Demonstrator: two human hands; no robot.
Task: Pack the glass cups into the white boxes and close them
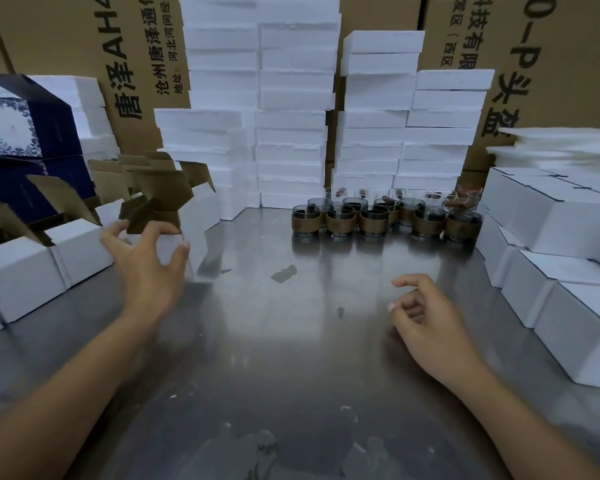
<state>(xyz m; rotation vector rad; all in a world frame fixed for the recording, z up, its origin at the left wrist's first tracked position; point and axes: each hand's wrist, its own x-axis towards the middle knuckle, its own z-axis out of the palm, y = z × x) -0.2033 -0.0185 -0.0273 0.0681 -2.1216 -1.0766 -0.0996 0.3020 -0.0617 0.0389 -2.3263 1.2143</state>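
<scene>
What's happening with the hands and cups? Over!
Left hand grips open white box, flaps up. Right hand empty, fingers loosely curled. Glass cups clustered at back of table, untouched. Nothing in the way.

Foam slabs (pixel 293 133) stand stacked on a steel table (pixel 291 341), brown cartons (pixel 66 46) behind them.

I see my left hand (pixel 146 268) gripping an open white box (pixel 195 226), brown flaps up and blurred, at the left of the steel surface (pixel 274 341). My right hand (pixel 426 323) hovers loosely curled, holding nothing. Glass cups (pixel 371 220) cluster at the back, before foam stacks (pixel 291 133).
</scene>
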